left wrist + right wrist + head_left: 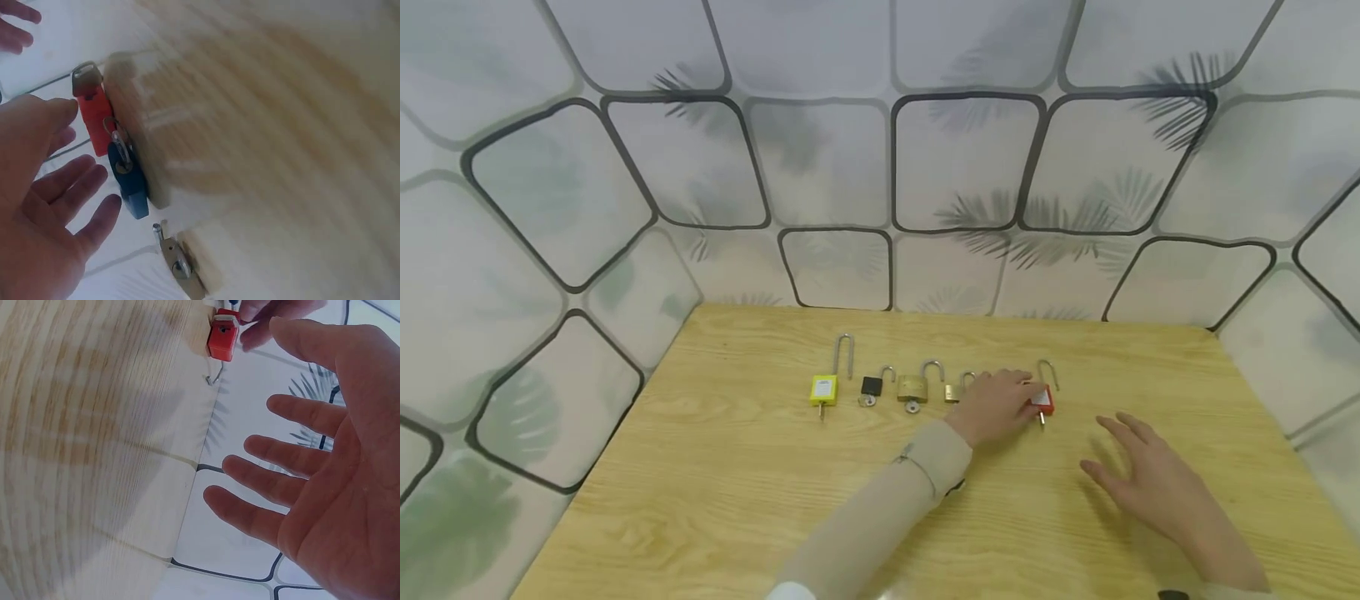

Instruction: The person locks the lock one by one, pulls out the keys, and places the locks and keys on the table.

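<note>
A red padlock (1042,402) with a white label lies on the table, its shackle pointing away and a key at its near end. My left hand (996,406) reaches over it, thumb and index fingertips right at its face. In the left wrist view the other fingers spread loosely above a blue padlock (129,181); from the head view that padlock is hidden under the hand. A small brass padlock (953,392) lies just left of my left hand. My right hand (1150,475) hovers over the table right of the red padlock, fingers apart, holding nothing.
Further left in the row lie a larger brass padlock (913,387), a black padlock (872,386) and a yellow padlock (823,389) with a long shackle. Their shackles stand open. A patterned wall covering (951,271) rises behind the wooden table (715,483).
</note>
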`<move>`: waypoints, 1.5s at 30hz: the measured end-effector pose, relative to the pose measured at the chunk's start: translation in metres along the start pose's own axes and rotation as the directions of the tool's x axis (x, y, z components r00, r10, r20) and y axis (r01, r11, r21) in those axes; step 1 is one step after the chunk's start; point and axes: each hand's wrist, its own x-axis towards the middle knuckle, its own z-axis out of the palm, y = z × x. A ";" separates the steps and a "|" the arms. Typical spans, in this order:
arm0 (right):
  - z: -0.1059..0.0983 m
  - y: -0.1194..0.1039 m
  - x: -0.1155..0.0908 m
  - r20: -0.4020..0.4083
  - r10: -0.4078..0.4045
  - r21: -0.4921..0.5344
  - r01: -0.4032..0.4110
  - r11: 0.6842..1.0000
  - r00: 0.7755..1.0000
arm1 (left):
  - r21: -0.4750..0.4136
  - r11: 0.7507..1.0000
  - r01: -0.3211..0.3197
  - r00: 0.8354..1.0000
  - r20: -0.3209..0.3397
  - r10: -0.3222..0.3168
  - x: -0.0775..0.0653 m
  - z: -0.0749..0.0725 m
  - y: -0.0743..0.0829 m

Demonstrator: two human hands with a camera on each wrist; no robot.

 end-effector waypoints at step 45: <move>0.007 0.002 0.010 0.044 -0.040 -0.012 0.040 0.999 0.998 | 0.015 0.994 0.112 0.974 0.199 -0.113 -0.027 -0.021 0.032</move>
